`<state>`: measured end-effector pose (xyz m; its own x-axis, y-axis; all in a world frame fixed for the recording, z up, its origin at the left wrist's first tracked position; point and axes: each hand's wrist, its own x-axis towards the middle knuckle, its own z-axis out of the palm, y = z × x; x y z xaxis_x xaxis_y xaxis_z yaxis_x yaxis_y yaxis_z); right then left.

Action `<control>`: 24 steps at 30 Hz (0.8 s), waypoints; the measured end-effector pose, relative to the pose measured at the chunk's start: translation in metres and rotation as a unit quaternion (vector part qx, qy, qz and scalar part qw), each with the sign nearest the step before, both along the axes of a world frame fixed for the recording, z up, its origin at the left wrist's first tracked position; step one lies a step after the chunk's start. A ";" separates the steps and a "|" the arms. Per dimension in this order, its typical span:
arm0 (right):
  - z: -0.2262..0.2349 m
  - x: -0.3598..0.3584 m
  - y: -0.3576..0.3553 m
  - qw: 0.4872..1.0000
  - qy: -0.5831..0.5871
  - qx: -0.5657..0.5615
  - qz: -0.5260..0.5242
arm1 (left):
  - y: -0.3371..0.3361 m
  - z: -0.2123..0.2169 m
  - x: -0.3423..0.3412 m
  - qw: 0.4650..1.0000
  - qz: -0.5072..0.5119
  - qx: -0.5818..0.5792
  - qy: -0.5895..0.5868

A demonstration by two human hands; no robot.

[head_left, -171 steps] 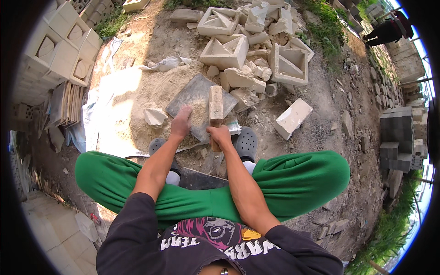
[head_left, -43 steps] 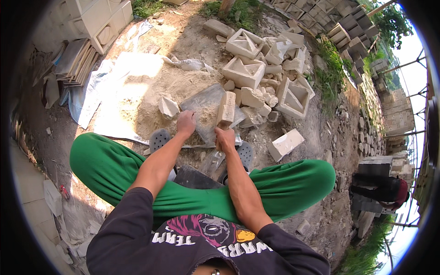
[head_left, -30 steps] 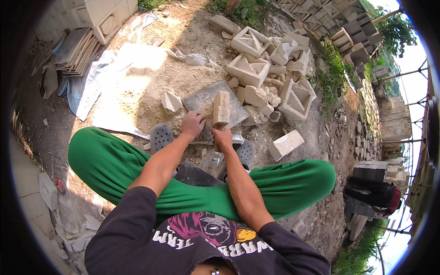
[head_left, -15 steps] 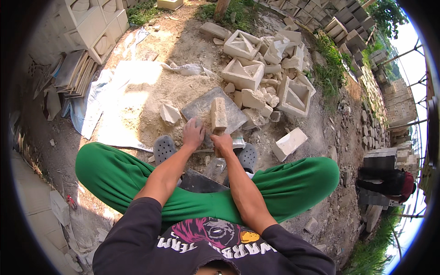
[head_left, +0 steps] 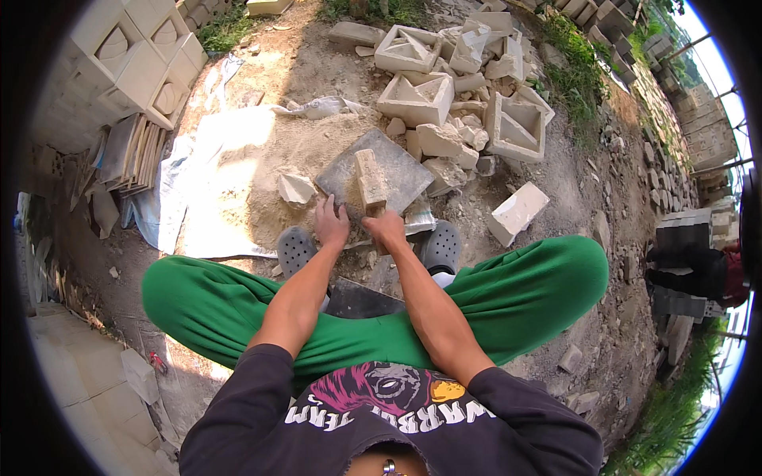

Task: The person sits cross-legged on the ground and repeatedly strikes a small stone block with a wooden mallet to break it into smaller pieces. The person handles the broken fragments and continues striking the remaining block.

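My right hand [head_left: 386, 229] is wrapped round the handle of a dusty wooden mallet [head_left: 370, 178]. Its blocky head is down over a flat, dark grey square slab [head_left: 403, 173], apparently touching it; the hand hides most of the handle. Beside the slab's near left edge lies my left hand [head_left: 332, 222], fingers spread and holding nothing. A pale broken chunk [head_left: 296, 189] sits just beyond that hand, on sandy debris. Part of a whitish sack [head_left: 419, 217] shows under the slab's near right side.
Broken triangular-cutout blocks [head_left: 414, 99] and rubble are heaped beyond the slab. A loose pale block [head_left: 518, 214] lies to the right. Thin boards [head_left: 136, 155] lean near stacked blocks [head_left: 131, 59] at left. Far right, another person [head_left: 694, 274] bends by grey blocks.
The mallet has come down from a raised position onto or close over the slab. My left hand stays by the slab's edge, its fingers more spread. The whole view has shifted slightly.
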<state>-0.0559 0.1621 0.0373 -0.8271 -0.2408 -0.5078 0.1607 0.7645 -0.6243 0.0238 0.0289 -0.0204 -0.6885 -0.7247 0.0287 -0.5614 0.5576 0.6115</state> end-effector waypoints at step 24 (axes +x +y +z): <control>0.060 -0.028 0.016 0.981 -0.038 -0.128 -0.138 | 0.068 -0.004 -0.027 0.738 0.254 0.624 0.041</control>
<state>-0.0841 0.1777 0.0971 -0.8411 -0.1417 -0.5220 0.3923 0.5047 -0.7690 -0.0031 0.0970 -0.0242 -0.3520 -0.3866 -0.8524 -0.4365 -0.7378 0.5149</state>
